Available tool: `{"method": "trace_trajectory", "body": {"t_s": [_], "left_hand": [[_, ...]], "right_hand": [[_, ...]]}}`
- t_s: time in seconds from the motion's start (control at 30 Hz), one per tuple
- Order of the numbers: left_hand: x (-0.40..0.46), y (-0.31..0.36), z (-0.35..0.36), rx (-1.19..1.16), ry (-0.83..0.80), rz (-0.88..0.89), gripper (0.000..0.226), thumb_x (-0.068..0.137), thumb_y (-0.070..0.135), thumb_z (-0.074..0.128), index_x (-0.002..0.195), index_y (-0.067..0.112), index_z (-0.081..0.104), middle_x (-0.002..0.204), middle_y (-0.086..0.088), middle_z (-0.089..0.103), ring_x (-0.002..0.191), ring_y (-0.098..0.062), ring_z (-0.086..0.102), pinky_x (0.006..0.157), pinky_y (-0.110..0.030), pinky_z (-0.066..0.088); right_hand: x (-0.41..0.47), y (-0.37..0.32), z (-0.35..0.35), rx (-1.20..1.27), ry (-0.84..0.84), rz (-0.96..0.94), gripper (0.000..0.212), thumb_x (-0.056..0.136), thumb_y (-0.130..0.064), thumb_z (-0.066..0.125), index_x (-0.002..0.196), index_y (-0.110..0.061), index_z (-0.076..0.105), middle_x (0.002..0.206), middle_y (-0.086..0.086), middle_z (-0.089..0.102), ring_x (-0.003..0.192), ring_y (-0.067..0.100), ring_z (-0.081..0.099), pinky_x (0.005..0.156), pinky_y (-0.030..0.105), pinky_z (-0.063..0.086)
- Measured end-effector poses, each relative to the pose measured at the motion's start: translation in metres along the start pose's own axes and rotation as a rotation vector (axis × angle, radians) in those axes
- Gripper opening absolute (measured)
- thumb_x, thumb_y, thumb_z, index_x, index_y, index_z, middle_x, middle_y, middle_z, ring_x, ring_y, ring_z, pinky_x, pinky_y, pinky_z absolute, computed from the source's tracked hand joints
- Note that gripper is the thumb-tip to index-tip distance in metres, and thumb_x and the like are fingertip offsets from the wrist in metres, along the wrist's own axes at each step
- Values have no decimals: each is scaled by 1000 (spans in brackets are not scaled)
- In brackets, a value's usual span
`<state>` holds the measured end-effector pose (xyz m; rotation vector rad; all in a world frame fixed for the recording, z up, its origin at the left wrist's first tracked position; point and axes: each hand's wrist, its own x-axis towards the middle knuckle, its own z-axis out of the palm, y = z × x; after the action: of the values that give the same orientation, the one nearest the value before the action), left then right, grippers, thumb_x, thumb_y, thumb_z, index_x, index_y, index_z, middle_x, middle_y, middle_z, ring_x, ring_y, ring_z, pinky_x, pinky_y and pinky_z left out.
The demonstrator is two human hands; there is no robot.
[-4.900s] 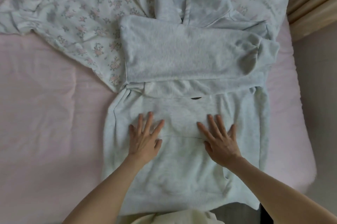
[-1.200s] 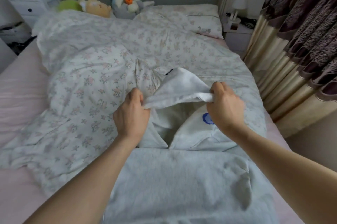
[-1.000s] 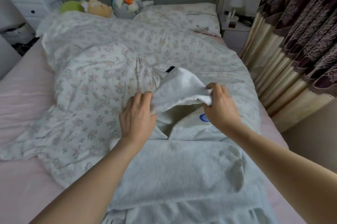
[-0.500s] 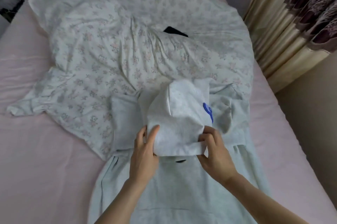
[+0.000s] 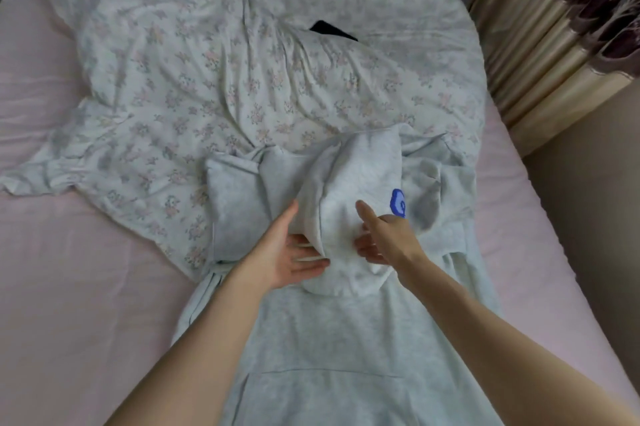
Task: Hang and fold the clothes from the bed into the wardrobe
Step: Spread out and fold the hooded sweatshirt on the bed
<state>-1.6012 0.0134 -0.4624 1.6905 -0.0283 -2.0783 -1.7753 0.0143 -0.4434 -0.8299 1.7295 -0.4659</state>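
A light grey hoodie (image 5: 329,339) lies flat on the bed, its sleeves folded across the chest. Its hood (image 5: 360,176), with a blue print on one side, is turned down over the folded sleeves and bunches between my hands. My left hand (image 5: 280,252) holds the hood's lower left edge, fingers tucked under the fabric and thumb along its side. My right hand (image 5: 388,238) holds the lower right edge the same way, fingers under the fold and thumb raised over it.
A crumpled floral duvet (image 5: 225,79) covers the far half of the bed, with a small black object (image 5: 329,29) lying on it. The pink sheet (image 5: 69,287) shows on the left. Curtains (image 5: 554,27) and floor (image 5: 588,200) are to the right.
I lifted the hood with both hands and brought it down toward me over the folded sleeves. My fingers have since slid under its lower edge and the fabric has bunched.
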Motion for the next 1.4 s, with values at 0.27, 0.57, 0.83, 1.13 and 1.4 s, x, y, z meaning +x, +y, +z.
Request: {"method": "trace_trajectory", "body": {"t_s": [0.27,0.57,0.83,1.13,1.4], "left_hand": [[4,27,39,-70,28,243,13,88,21,52,78,15,57,76,-2,58,72,-16,54,76,-32,44],[-34,53,50,-307,-153,667,16,83,2,38,84,11,50,84,-6,46,80,-16,42,71,-26,31],[10,-70,16,-232,170,235,33,75,-11,31,56,13,44,56,-1,40,54,-15,41,56,-25,31],[9,-37,28,-357,-58,133,41,92,33,58,120,3,60,113,-15,68,99,-26,68,80,-38,53],[4,-13,14,-495,-61,427,33,80,17,51,107,5,66,100,-12,72,90,-25,70,71,-32,56]], "right_hand": [[13,-24,2,527,-111,412,77,82,-50,65,139,-8,34,137,23,43,122,42,47,99,57,42],[20,-73,0,1144,-176,-73,36,91,-12,47,123,3,55,122,18,61,117,29,57,105,44,41],[4,67,3,745,148,227,13,87,3,42,84,-10,45,75,5,46,65,16,44,57,29,42],[11,48,-7,756,39,171,26,89,-18,63,112,-9,60,112,11,67,104,28,64,93,44,51],[18,38,-19,1068,-198,67,50,73,-16,51,121,-3,60,109,13,68,100,29,64,85,36,50]]}}
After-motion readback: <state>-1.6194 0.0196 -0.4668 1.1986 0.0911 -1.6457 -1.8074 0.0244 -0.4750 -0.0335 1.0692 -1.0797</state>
